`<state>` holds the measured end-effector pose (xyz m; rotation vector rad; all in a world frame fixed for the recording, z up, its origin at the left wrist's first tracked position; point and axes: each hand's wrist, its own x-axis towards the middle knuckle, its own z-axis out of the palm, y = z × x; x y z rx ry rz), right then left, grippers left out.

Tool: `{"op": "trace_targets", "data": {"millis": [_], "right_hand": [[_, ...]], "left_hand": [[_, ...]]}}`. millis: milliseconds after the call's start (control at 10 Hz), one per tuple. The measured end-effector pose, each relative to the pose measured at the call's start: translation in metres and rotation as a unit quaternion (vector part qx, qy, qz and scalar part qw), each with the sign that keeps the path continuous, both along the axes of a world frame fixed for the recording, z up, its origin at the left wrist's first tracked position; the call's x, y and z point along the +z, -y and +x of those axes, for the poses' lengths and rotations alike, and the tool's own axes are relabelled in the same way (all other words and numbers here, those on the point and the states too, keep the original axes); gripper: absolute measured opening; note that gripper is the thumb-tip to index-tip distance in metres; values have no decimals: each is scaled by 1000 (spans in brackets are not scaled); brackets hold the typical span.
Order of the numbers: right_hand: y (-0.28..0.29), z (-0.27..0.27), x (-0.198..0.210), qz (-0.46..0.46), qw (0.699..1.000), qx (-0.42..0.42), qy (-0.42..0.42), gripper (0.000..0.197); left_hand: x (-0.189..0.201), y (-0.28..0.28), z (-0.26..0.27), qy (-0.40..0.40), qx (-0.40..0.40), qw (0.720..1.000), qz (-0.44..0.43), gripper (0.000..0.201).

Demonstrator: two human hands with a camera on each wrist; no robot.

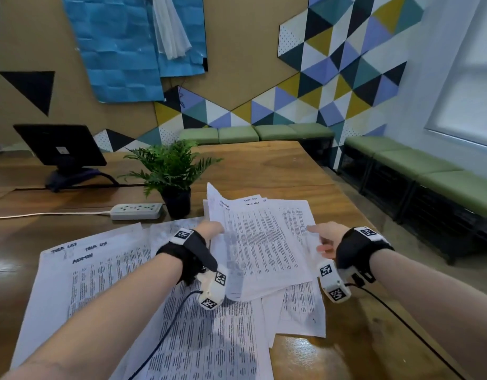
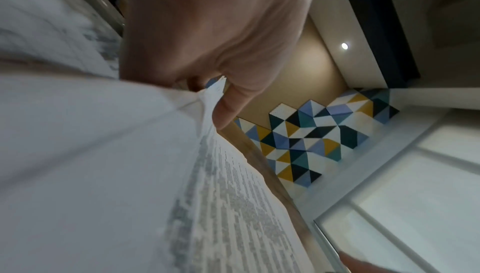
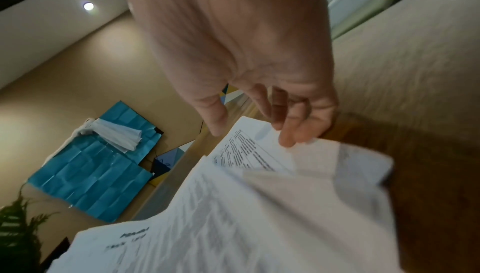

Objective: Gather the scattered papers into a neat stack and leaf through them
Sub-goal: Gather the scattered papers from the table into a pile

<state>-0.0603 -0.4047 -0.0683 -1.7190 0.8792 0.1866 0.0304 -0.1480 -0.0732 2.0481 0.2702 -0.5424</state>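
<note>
Printed sheets lie scattered on the wooden table [image 1: 333, 193]. A loose bundle of papers [image 1: 261, 242] sits raised at the middle. My left hand [image 1: 215, 229] grips that bundle at its left edge, which stands lifted. In the left wrist view the left hand [image 2: 218, 101] pinches the papers [image 2: 221, 185], thumb on the near side. My right hand [image 1: 319, 238] is at the bundle's right edge. In the right wrist view its relaxed fingertips [image 3: 287, 141] touch the top sheet [image 3: 249, 154], thumb held clear. More sheets [image 1: 99, 272] spread flat to the left and front.
A potted fern [image 1: 171, 171] and a white power strip [image 1: 136, 211] stand just behind the papers. A dark screen on a stand [image 1: 60, 145] is at the back left. The table's right edge [image 1: 374, 231] runs close to my right wrist. Green benches [image 1: 442, 179] line the walls.
</note>
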Motion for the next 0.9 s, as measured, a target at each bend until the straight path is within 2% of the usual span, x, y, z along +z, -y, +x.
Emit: {"op": "trace_targets", "data": {"millis": [100, 200, 300, 400, 500, 600, 700, 800, 900], "right_hand": [[-3, 3, 2, -3, 1000, 17, -19, 32], [0, 9, -1, 38, 998, 48, -6, 17], [0, 9, 1, -47, 995, 87, -24, 46], [0, 5, 3, -105, 990, 86, -34, 48], [8, 5, -2, -134, 982, 118, -58, 49], [16, 7, -11, -78, 988, 124, -50, 45], [8, 12, -14, -94, 988, 112, -44, 42], [2, 10, -10, -194, 976, 93, 44, 29], [5, -2, 1, -209, 965, 74, 144, 32]], "left_hand": [[-11, 29, -1, -3, -5, 1000, -10, 55], [-10, 49, -14, 56, -2, 998, -2, 72], [-4, 61, -26, 77, -19, 997, -9, 67], [-5, 69, -29, 48, -87, 994, -37, 66], [-4, 70, -33, 43, -155, 987, -30, 61], [-2, 62, -31, 61, -189, 980, -14, 59], [0, 48, -34, 84, -217, 972, -26, 63], [7, 23, -44, 147, -179, 973, -18, 60], [21, -17, -50, 190, -184, 963, 53, 47]]}}
